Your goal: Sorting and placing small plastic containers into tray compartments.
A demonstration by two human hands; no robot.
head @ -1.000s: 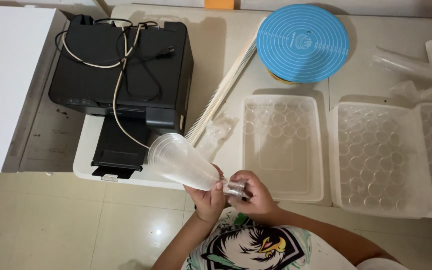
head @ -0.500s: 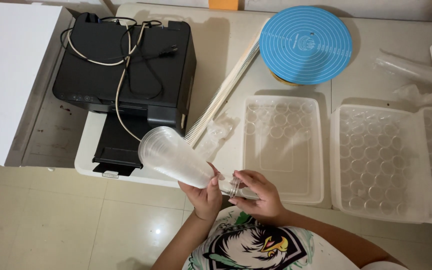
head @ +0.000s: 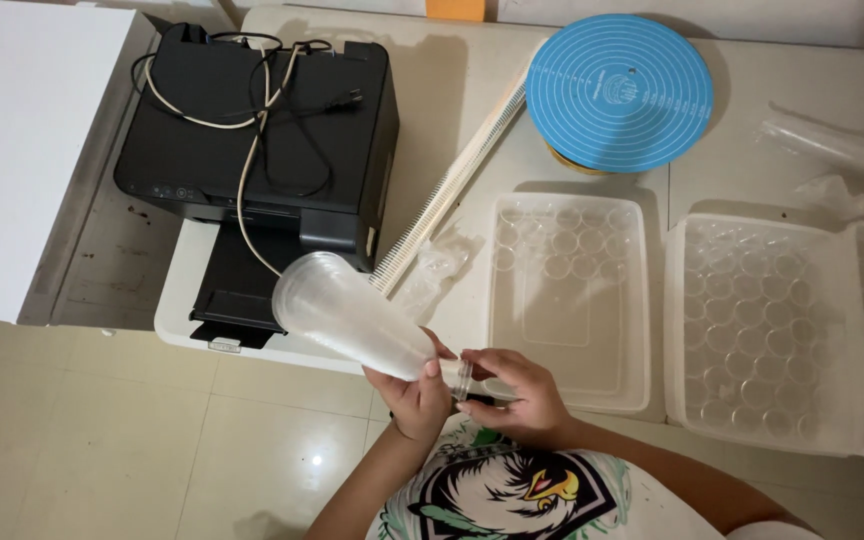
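My left hand (head: 415, 395) grips a stack of clear plastic cups (head: 347, 312) that lies on its side, its open mouth pointing up and to the left. At the stack's narrow end my right hand (head: 514, 392) pinches a small clear cup (head: 465, 378) between its fingers. Both hands are close to my chest, over the table's front edge. A clear plastic tray (head: 569, 292) with round moulded hollows lies just beyond my right hand.
A black printer (head: 257, 150) with a cream cable on top stands at the left. A blue round turntable (head: 619, 90) is at the back. A larger clear tray of small cups (head: 767, 330) lies at the right. A long white comb strip (head: 449, 185) runs diagonally.
The cup stack has stayed tilted in my left hand and shifted slightly. My right hand has kept working at the stack's narrow end.
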